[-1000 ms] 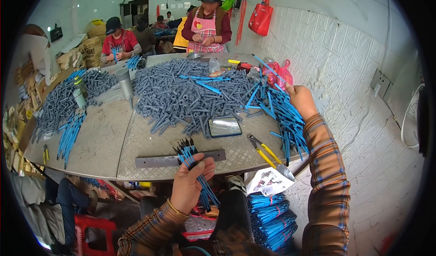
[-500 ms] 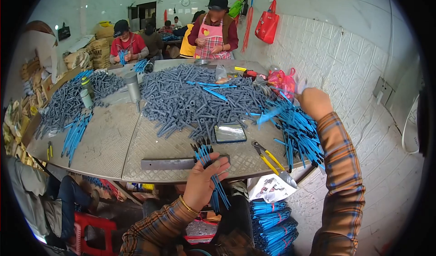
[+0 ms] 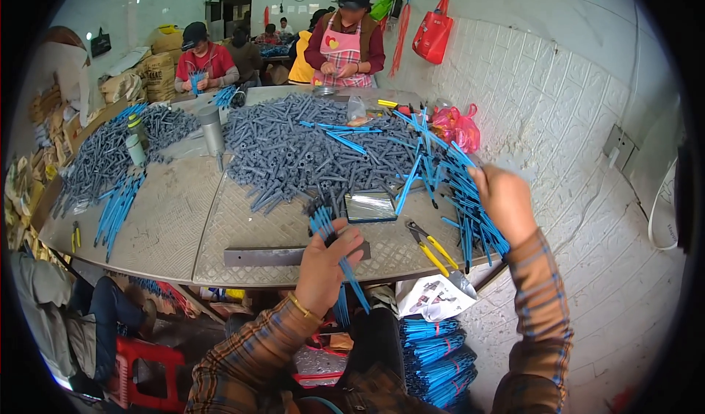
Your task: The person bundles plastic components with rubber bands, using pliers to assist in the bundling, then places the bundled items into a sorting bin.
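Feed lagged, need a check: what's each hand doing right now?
Left hand: closed around a bundle of blue sticks.
Right hand: on the blue stick pile at the table edge; grip cannot be told.

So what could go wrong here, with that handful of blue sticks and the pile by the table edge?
1. The left hand grips a loose bundle of blue sticks; some hang below the fist and might slip out.
2. The right hand reaches into the blue pile at the table edge; a nudge could push sticks off.
3. The yellow-handled pliers lie near that edge and could get knocked down.
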`<state>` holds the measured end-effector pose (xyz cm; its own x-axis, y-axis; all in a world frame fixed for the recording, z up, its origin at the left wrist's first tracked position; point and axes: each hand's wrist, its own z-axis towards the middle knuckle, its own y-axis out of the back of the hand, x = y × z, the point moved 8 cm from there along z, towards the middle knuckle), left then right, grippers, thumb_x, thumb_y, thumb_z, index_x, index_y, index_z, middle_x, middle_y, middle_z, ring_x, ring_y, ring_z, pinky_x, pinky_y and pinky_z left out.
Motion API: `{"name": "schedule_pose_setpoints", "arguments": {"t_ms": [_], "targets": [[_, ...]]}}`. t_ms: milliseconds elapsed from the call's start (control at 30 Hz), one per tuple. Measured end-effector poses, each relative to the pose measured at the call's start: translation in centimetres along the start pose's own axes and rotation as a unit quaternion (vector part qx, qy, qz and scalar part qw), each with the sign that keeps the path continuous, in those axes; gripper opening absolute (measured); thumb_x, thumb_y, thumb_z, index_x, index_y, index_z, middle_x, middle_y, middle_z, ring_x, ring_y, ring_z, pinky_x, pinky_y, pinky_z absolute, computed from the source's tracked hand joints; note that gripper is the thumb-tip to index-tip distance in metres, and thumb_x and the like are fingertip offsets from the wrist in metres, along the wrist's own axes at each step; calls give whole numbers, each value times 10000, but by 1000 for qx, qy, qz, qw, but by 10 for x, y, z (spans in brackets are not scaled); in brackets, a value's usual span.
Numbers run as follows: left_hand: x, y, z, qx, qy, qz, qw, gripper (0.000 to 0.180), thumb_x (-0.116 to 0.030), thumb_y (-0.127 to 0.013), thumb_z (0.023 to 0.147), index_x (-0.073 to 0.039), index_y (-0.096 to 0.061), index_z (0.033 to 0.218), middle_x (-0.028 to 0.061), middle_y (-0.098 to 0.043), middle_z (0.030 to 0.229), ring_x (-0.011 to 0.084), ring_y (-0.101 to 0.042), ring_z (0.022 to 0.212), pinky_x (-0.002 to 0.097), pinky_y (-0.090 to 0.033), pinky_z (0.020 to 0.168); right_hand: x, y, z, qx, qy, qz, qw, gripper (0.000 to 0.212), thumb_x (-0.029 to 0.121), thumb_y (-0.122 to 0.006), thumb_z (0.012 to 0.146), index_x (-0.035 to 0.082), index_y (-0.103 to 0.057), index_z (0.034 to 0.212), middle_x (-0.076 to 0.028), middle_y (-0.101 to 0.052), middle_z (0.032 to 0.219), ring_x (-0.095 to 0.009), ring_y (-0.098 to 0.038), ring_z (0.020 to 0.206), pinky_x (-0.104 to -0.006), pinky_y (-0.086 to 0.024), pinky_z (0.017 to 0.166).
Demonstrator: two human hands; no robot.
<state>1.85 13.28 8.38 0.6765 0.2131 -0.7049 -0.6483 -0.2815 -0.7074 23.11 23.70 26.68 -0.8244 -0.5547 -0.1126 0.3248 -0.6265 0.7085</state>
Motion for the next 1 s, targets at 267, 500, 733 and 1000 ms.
{"name": "schedule_pose_setpoints", "arguments": {"t_ms": [267, 500, 733, 1000], "targets": [[-41, -32, 30, -5, -202, 56, 978, 460, -155, -640, 797, -40, -396, 1169, 57, -568, 915, 175, -580, 797, 276, -481, 685, 90, 28, -85, -24, 192, 132, 972, 281, 236, -669, 733, 79, -477, 601, -98, -418, 575, -296, -468, 471, -370, -373, 423], [-70, 3, 18, -95, -189, 25, 977, 252, -221, -638, 808, -69, -502, 956, 9, -545, 677, 90, -508, 514, 230, -400, 459, 105, 5, -105, 16, 192, 220, 956, 231, 167, -688, 702, 55, -498, 635, -106, -443, 628, -284, -470, 514, -367, -358, 456], [-95, 53, -1, -105, -172, -80, 976, 205, -234, -647, 807, -92, -543, 911, 7, -543, 627, 100, -486, 457, 244, -390, 418, 69, -62, -148, -48, 24, 315, 948, 231, 173, -658, 749, 71, -486, 634, -71, -393, 572, -226, -449, 469, -335, -358, 421], [-97, 65, -20, -50, -115, 5, 992, 214, -201, -660, 796, -83, -542, 930, 6, -557, 661, 103, -523, 479, 236, -411, 417, 36, -76, -132, -21, -302, 741, 600, 192, 261, -492, 917, 93, -528, 831, 62, -410, 595, -25, -365, 488, -195, -266, 437]]}}
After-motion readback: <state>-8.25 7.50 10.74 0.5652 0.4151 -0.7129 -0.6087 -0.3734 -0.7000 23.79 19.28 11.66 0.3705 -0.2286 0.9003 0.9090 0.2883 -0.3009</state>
